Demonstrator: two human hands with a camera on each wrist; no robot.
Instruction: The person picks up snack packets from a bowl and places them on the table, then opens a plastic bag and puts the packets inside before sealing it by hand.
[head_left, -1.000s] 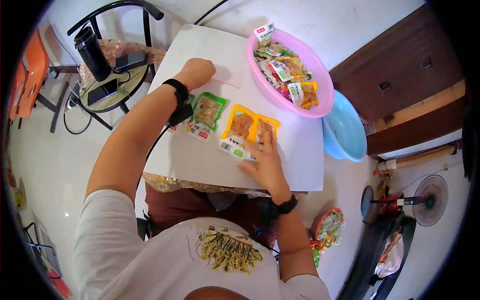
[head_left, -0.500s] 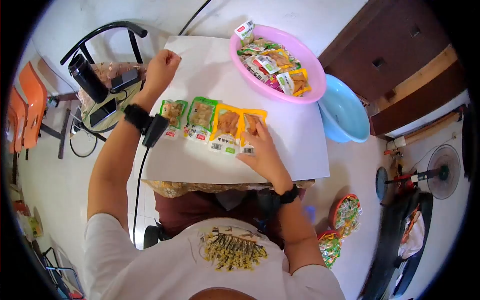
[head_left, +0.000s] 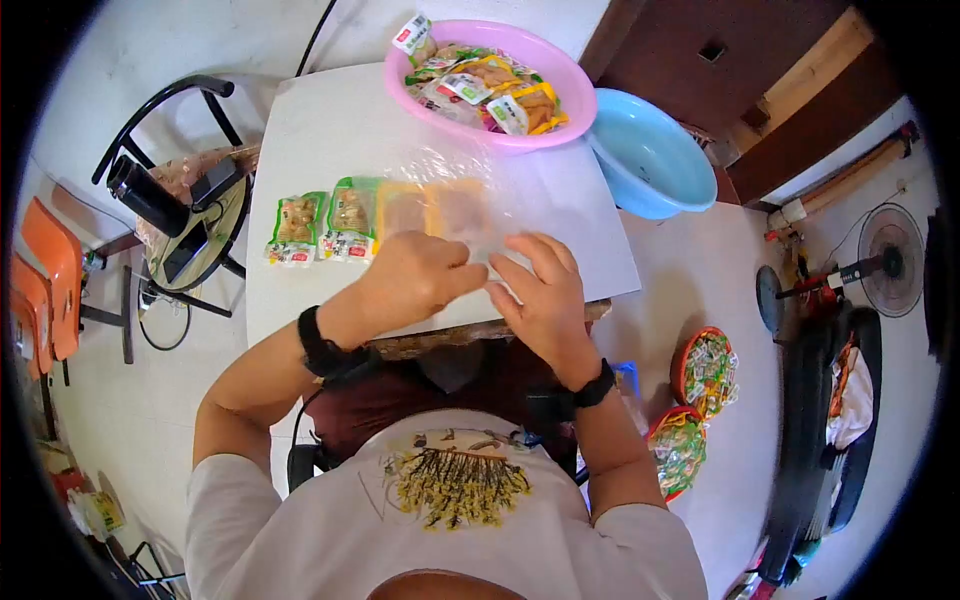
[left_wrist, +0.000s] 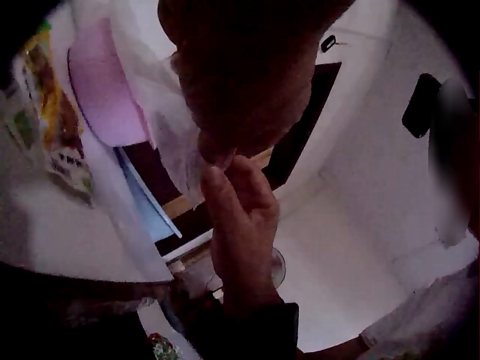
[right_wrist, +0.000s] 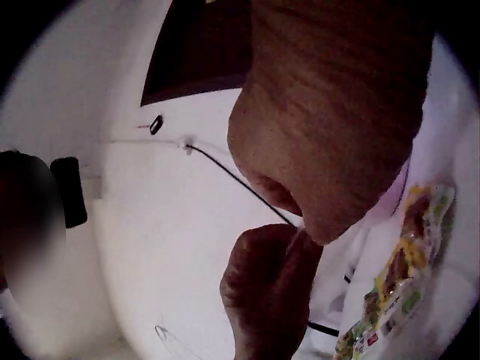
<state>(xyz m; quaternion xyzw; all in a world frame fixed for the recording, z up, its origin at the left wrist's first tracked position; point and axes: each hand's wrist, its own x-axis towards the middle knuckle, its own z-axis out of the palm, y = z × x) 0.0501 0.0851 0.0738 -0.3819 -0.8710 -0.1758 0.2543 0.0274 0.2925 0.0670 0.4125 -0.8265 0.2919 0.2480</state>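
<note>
A clear plastic bag (head_left: pixel 510 185) spreads from both hands toward the back of the white table. My left hand (head_left: pixel 415 278) pinches its near edge between thumb and curled fingers. Close beside it, the right hand (head_left: pixel 548 300) pinches the same edge, the fingertips of both hands almost meeting. Through the film show two yellow-edged food packets (head_left: pixel 404 208), blurred by the plastic. To their left lie a green-edged packet (head_left: pixel 350 212) and another green-edged packet (head_left: pixel 297 222), side by side. In the left wrist view, the bag (left_wrist: pixel 169 112) hangs as a cloudy sheet from the fingers.
A pink basin (head_left: pixel 560 70) full of packets stands at the table's back, with a blue basin (head_left: pixel 655 150) right of it. Red-rimmed containers of packets (head_left: pixel 710 370) sit on the floor to the right. A chair (head_left: pixel 190 225) at left bears a black bottle (head_left: pixel 147 195).
My left hand came from the table's back left to the front, beside the right hand. A clear bag now stretches between them over the yellow packets. The head view shifted too.
</note>
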